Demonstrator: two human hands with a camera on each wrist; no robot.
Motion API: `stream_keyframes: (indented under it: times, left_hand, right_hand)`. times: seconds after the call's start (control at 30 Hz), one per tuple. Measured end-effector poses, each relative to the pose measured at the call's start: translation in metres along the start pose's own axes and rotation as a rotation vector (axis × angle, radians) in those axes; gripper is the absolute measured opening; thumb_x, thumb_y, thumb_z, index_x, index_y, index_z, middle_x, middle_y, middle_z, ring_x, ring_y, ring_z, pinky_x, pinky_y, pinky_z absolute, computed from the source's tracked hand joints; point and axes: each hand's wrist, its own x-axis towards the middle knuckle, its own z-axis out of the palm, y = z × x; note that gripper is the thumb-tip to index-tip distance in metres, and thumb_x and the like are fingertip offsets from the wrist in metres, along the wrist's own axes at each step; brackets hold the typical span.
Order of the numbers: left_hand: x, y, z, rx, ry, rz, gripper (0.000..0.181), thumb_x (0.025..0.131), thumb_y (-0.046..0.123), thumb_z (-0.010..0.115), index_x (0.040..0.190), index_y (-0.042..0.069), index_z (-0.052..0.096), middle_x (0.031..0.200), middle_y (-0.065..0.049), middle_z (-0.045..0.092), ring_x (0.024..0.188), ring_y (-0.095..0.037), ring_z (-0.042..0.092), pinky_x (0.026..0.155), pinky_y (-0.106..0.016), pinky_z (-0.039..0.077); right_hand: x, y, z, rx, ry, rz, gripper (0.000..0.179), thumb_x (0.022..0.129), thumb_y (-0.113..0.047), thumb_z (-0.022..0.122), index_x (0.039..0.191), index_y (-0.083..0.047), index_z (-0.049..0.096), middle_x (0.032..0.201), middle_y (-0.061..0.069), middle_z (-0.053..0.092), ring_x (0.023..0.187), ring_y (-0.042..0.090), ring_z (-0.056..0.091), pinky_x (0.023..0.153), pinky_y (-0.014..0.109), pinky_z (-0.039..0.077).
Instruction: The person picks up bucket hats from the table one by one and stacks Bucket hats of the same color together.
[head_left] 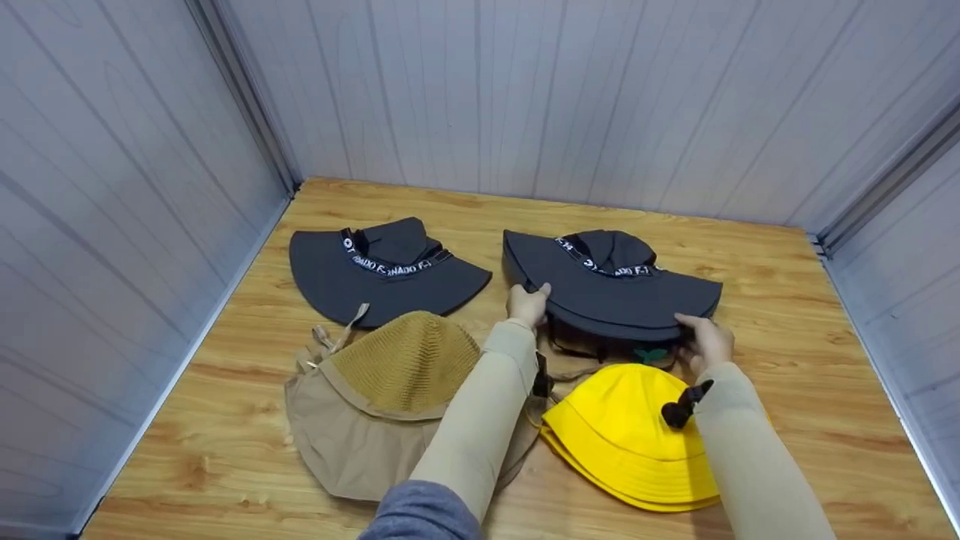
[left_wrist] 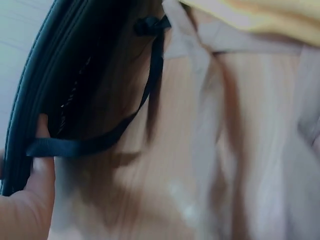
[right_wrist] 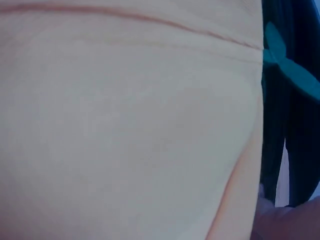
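A dark grey bucket hat (head_left: 607, 300) with a lettered band is held by both hands at the back right, its front brim raised. My left hand (head_left: 529, 304) pinches the left part of the brim. In the left wrist view, a black chin strap (left_wrist: 95, 145) crosses a finger of that hand (left_wrist: 32, 200) under the brim. My right hand (head_left: 709, 345) grips the brim's right side, thumb on top. Just in front sits a yellow bucket hat (head_left: 637, 442), with a green leaf sprout (head_left: 651, 355) between it and the dark hat.
Another dark grey hat (head_left: 390, 281) lies at the back left. A tan hat with a woven crown (head_left: 412, 360) is in front of it, partly behind my left sleeve (head_left: 472, 420). Pale panel walls (head_left: 480, 97) enclose the wooden table (head_left: 225, 442) on three sides.
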Motion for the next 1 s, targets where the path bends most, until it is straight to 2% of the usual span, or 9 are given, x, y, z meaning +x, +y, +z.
stream_keyframes:
  times: [0.17, 0.3, 0.4, 0.47, 0.53, 0.63, 0.73, 0.87, 1.0]
  left_hand:
    - [0.007, 0.005, -0.013, 0.094, 0.026, 0.005, 0.059, 0.099, 0.019, 0.061, 0.148, -0.001, 0.036, 0.144, -0.024, 0.048, 0.110, -0.035, 0.066, 0.083, -0.038, 0.059]
    - [0.007, 0.006, -0.030, 0.195, 0.028, 0.022, 0.066, 0.096, 0.016, 0.065, 0.149, -0.002, 0.030, 0.141, -0.026, 0.049, 0.112, -0.036, 0.065, 0.074, -0.036, 0.061]
    - [0.005, 0.010, -0.045, 0.216, -0.004, 0.020, 0.083, 0.092, 0.011, 0.069, 0.154, 0.001, 0.014, 0.143, -0.029, 0.045, 0.108, -0.040, 0.066, 0.070, -0.038, 0.062]
    - [0.003, 0.012, -0.055, 0.205, -0.022, 0.017, 0.095, 0.089, 0.007, 0.072, 0.156, 0.006, 0.004, 0.144, -0.031, 0.043, 0.096, -0.041, 0.069, 0.067, -0.040, 0.062]
    - [0.000, 0.016, -0.063, 0.210, -0.039, 0.016, 0.106, 0.088, 0.004, 0.073, 0.157, 0.012, -0.006, 0.144, -0.033, 0.042, 0.079, -0.038, 0.071, 0.066, -0.041, 0.062]
    - [-0.004, 0.021, -0.073, 0.268, -0.060, 0.019, 0.108, 0.088, 0.003, 0.073, 0.157, 0.019, -0.008, 0.135, -0.034, 0.049, 0.059, -0.026, 0.065, 0.067, -0.042, 0.062]
    - [-0.008, 0.024, -0.079, 0.368, -0.078, 0.026, 0.102, 0.089, 0.005, 0.072, 0.156, 0.022, -0.003, 0.115, -0.031, 0.062, 0.048, -0.020, 0.061, 0.069, -0.044, 0.062]
    - [-0.012, 0.026, -0.086, 0.579, -0.047, 0.070, 0.096, 0.090, 0.010, 0.072, 0.155, 0.023, 0.002, 0.093, -0.019, 0.069, 0.052, -0.018, 0.061, 0.062, -0.038, 0.059]
    - [-0.015, 0.027, -0.094, 0.814, -0.013, 0.107, 0.086, 0.091, 0.017, 0.070, 0.155, 0.023, 0.013, 0.098, -0.015, 0.070, 0.071, -0.024, 0.063, 0.064, -0.034, 0.046]
  right_hand:
    - [-0.006, 0.003, 0.002, -0.013, -0.046, -0.040, 0.096, 0.093, -0.007, 0.066, 0.161, -0.022, 0.000, 0.163, 0.005, 0.025, 0.135, 0.017, 0.048, 0.112, 0.029, 0.041]
    - [-0.011, 0.005, 0.007, -0.055, -0.077, -0.064, 0.097, 0.093, -0.006, 0.065, 0.160, -0.020, -0.005, 0.158, 0.006, 0.034, 0.103, 0.010, 0.060, 0.100, 0.024, 0.050]
    - [-0.014, 0.007, 0.008, -0.085, -0.082, -0.077, 0.083, 0.093, -0.007, 0.066, 0.159, -0.017, 0.017, 0.115, 0.003, 0.062, 0.066, 0.007, 0.051, 0.072, 0.021, 0.051]
    - [-0.016, 0.008, 0.008, -0.113, -0.088, -0.102, 0.069, 0.093, -0.008, 0.066, 0.153, -0.013, 0.032, 0.083, -0.006, 0.058, 0.057, 0.008, 0.045, 0.061, 0.021, 0.045]
    - [-0.016, 0.009, 0.006, -0.142, -0.098, -0.131, 0.062, 0.093, -0.009, 0.067, 0.148, -0.010, 0.038, 0.079, -0.006, 0.056, 0.061, 0.007, 0.049, 0.061, 0.020, 0.045]
    - [-0.016, 0.010, 0.005, -0.184, -0.123, -0.171, 0.075, 0.094, -0.009, 0.065, 0.157, -0.010, 0.024, 0.122, 0.008, 0.063, 0.096, 0.013, 0.065, 0.074, 0.017, 0.052]
    - [-0.016, 0.012, 0.007, -0.213, -0.135, -0.178, 0.083, 0.095, -0.010, 0.064, 0.160, -0.011, 0.012, 0.158, 0.014, 0.034, 0.129, 0.023, 0.054, 0.087, 0.020, 0.053]
    - [-0.016, 0.017, 0.013, -0.278, -0.148, -0.212, 0.087, 0.095, -0.009, 0.065, 0.160, -0.008, 0.007, 0.163, 0.017, 0.021, 0.143, 0.030, 0.039, 0.108, 0.031, 0.045]
    - [-0.016, 0.021, 0.020, -0.449, -0.180, -0.282, 0.092, 0.095, -0.009, 0.065, 0.159, -0.005, 0.000, 0.165, 0.021, 0.010, 0.151, 0.037, 0.019, 0.122, 0.045, 0.026]
